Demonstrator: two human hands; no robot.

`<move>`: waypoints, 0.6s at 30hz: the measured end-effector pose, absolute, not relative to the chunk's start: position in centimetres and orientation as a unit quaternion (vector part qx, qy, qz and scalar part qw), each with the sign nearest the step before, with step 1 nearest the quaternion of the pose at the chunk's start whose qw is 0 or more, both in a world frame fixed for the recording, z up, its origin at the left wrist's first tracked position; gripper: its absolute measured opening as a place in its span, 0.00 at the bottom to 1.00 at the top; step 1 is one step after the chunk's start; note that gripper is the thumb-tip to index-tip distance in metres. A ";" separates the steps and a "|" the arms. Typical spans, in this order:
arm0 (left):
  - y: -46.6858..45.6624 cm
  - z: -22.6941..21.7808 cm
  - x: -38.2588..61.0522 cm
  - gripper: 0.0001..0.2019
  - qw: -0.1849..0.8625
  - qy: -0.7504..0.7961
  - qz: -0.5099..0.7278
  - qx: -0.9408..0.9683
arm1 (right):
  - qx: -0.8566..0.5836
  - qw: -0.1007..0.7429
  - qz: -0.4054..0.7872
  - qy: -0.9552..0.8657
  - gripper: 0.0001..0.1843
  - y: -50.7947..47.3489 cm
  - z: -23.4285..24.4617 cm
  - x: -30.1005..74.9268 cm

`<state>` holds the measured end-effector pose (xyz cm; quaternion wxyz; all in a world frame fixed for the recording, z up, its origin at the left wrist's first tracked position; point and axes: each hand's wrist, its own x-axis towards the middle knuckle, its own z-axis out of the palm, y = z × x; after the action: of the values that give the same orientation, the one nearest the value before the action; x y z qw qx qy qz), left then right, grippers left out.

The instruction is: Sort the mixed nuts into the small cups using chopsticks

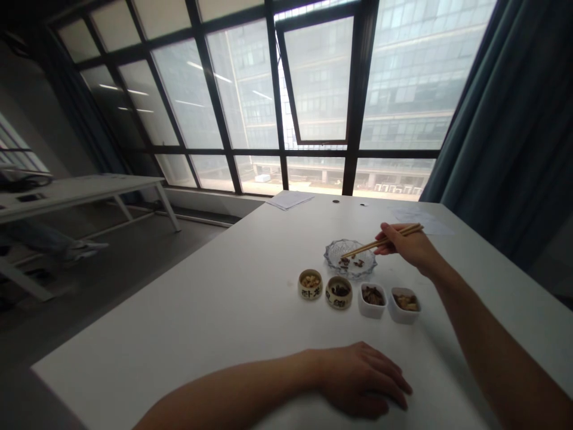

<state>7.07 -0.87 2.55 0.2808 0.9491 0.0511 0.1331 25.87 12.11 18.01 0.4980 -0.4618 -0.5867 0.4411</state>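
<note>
My right hand point(405, 246) is shut on a pair of wooden chopsticks point(380, 242), whose tips reach into a cut-glass dish point(340, 249) holding a few dark brown pieces. Four small bowls stand in a row just in front of the dish: two patterned ceramic cups point(310, 285) point(339, 292) and two white square bowls point(372, 300) point(404, 306). Each holds brown or tan food pieces. My left hand point(360, 381) lies palm-down on the white table point(224, 310) near its front edge, holding nothing.
Sheets of paper point(290, 200) lie at the table's far edge, and a fainter sheet point(421, 220) lies far right. The table's left edge drops to a grey floor. Another white table point(76, 191) and a seated person's leg point(58, 243) are at left, before large windows.
</note>
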 end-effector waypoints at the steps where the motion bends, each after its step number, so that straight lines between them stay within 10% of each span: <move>1: -0.9 2.5 7.1 0.20 0.280 0.049 0.133 0.949 | -0.460 0.502 0.435 -0.590 0.20 12.9 17.3 25.9; 18: -1.0 3.1 7.0 0.21 0.260 0.033 0.144 0.954 | -0.458 0.511 0.418 -0.595 0.18 17.1 11.3 25.3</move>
<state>7.03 -0.96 3.07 0.2605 0.9541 0.0325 0.1441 25.26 17.09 11.30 0.5112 -0.4577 -0.5951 0.4183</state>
